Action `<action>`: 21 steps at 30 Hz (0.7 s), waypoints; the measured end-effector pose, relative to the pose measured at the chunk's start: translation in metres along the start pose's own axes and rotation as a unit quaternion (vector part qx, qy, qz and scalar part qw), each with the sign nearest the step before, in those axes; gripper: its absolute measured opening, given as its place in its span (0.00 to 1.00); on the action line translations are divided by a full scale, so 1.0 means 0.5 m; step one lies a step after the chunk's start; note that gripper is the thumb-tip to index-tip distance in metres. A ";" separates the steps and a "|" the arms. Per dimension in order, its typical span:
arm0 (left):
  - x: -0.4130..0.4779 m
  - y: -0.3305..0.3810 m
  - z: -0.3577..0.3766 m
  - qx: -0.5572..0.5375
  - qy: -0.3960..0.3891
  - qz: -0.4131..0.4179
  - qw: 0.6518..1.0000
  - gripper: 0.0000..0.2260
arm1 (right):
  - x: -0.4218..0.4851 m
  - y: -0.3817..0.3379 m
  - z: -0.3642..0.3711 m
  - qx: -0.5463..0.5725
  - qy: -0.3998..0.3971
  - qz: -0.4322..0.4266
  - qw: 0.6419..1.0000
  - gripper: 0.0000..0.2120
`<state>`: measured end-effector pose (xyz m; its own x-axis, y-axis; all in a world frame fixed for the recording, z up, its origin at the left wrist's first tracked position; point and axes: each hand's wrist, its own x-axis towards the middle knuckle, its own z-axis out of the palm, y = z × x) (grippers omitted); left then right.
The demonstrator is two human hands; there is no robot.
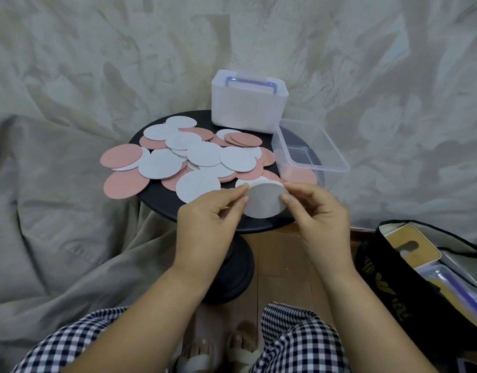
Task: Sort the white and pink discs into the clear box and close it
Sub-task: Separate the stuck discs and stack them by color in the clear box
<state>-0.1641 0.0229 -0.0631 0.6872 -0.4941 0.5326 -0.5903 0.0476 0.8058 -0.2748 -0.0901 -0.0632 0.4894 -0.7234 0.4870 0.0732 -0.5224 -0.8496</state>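
A stack of white discs (264,200) is held upright on its edge near the table's front, gripped between my left hand (207,219) on its left side and my right hand (319,214) on its right. Several loose white discs (203,154) and pink discs (121,156) lie scattered and overlapping across the round black table (162,203). The clear box (331,146) stands open at the table's right edge, with pink showing through its near wall. Whether that pink lies inside or under it I cannot tell.
A white lidded box with a purple handle (249,102) stands at the table's back, touching the clear box. Beige cloth (70,211) drapes all around. A black bag (409,278) with items sits on the wooden floor at the right. My checked trousers and sandals are below.
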 end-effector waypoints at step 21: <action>0.073 0.031 -0.020 -0.048 -0.058 -0.114 0.991 0.06 | 0.053 -0.006 -0.076 -0.034 0.160 0.065 0.984 0.09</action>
<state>-0.1437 0.0142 -0.0286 0.7417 -0.5972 0.3053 -0.3786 0.0030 0.9256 -0.2950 -0.1248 -0.0402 0.1907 -0.8853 0.4241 -0.0359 -0.4380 -0.8983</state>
